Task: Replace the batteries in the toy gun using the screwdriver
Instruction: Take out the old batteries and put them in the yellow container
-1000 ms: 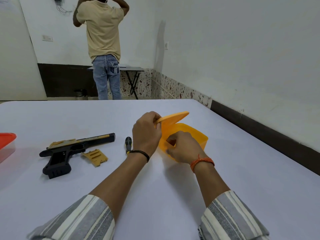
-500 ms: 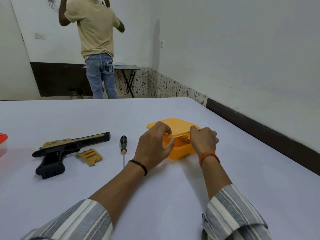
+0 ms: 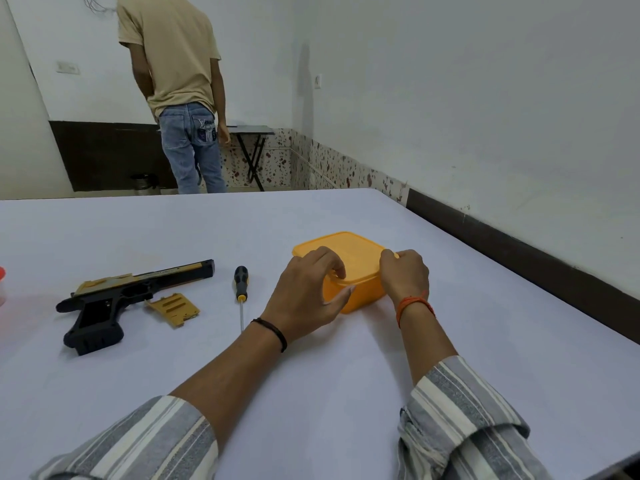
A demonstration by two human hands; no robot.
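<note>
- The orange box (image 3: 353,271) looked like smooth, matt plastic.
- The toy gun (image 3: 114,299) looked like matt black plastic.
- The table (image 3: 346,393) carried a smooth, matt covering.

On the white worktop (image 3: 346,393) an orange lidded box (image 3: 356,261) sits between both hands. The left hand (image 3: 304,292) curls over its near left corner, fingers (image 3: 332,263) on the lid and thumb against the side wall. The right hand (image 3: 405,275) grips the lid's right edge. To the left lie a screwdriver (image 3: 241,289), then a tan cover plate (image 3: 173,309) and a black-and-tan toy gun (image 3: 117,299) on its side. A person in jeans (image 3: 176,81) stands beyond the worktop, back turned.
</note>
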